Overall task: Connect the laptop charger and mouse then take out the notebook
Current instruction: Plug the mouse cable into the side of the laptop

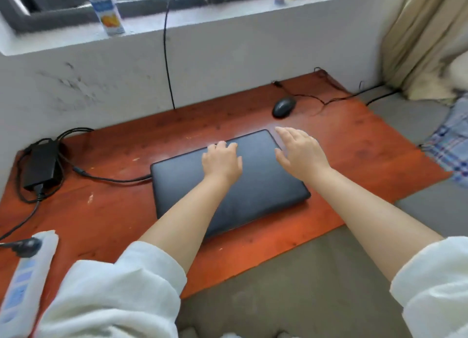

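Observation:
A closed black laptop [253,185] lies in the middle of a red-brown wooden board [114,211]. My left hand [222,160] rests flat on the lid near its far edge, fingers spread. My right hand [301,152] hovers open over the lid's far right corner, holding nothing. The black charger brick [41,165] sits at the left with coiled cable; its cord [114,179] runs to the laptop's left side. A black wired mouse [284,107] lies beyond the laptop, its cable trailing right. No notebook is visible.
A white power strip [27,274] with a black plug in it lies at the near left. A drink carton [105,8] stands on the window ledge above the white wall. A black cable [167,59] hangs down the wall. Grey bedding and checked cloth [450,145] lie to the right.

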A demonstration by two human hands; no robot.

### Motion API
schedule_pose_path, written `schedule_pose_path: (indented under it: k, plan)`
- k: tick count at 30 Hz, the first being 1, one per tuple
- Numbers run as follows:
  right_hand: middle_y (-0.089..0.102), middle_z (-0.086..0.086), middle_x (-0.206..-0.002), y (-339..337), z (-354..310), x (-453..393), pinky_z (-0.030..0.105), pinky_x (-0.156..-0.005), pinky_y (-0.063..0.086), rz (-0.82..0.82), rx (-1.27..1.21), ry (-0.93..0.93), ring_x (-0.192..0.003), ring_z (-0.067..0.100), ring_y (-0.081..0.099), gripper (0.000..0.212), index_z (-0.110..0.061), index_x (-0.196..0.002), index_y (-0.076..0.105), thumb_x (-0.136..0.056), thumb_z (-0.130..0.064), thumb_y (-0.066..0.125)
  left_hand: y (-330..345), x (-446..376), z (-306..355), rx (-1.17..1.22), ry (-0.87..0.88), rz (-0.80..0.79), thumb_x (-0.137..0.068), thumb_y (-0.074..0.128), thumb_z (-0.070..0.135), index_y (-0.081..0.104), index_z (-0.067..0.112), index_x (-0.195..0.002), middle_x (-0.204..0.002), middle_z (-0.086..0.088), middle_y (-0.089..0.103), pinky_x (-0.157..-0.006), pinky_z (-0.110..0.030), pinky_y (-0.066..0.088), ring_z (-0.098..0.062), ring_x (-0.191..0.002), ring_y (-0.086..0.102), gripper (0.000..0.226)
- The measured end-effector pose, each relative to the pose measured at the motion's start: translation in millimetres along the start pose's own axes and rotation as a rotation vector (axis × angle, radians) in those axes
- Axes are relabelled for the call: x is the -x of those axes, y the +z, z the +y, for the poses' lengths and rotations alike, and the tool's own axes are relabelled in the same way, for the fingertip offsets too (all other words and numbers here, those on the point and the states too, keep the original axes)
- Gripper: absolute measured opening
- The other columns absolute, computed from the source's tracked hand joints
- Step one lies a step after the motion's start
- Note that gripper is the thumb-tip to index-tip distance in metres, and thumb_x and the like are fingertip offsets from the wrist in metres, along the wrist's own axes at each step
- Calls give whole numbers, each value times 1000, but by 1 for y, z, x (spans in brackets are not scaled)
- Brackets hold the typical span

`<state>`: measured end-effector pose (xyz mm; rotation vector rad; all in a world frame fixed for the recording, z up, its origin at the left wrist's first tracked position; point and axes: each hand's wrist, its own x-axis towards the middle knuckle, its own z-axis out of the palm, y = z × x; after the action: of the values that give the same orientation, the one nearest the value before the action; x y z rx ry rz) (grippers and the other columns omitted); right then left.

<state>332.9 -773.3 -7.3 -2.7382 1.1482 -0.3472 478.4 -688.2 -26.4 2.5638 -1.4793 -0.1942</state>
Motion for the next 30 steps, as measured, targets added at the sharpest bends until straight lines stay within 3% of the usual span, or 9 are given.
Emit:
schedule_pose_path:
  k: [8,14,19,25,30]
  plan:
    - [47,9,-140,-14,119,-40,37,-100,36,-62,35,69,-128,26,40,50,-9,-137,36,-90,-23,47,13,-67,67,-38,-81,-12,-93,43,28,46,11,-127,-131,-10,50,-95,-39,40,-31,-118,43,37]
    - [47,9,-139,-5,181,-119,38,-101,37,-169,44,89,-128,26,40,46,-10,-136,37,-92,-23,43,30,-149,87,-6,-139,-4,-93,45,27,48,10,-126,-134,-12,47,-97,-39,39,-32,-120,41,37]
    - [51,15,-134,7,229,-186,41,-101,38,-214,-23,137,-124,31,42,41,-5,-130,43,-92,-19,44,58,-207,109,28,-215,-96,-92,45,26,47,7,-125,-134,-15,46,-99,-41,38,-33,-122,39,38]
    - [51,19,-133,45,260,-256,42,-98,40,-310,-86,98,-123,34,45,42,-4,-130,45,-92,-23,44,93,-231,117,34,-323,-152,-92,46,29,47,9,-125,-132,-15,48,-101,-40,37,-32,-124,39,39]
    - [52,24,-130,88,256,-329,42,-98,40,-348,-131,25,-121,38,46,40,1,-124,48,-91,-21,45,118,-206,107,50,-491,-35,-92,50,27,47,6,-129,-140,-18,44,-108,-45,31,-33,-132,34,43]
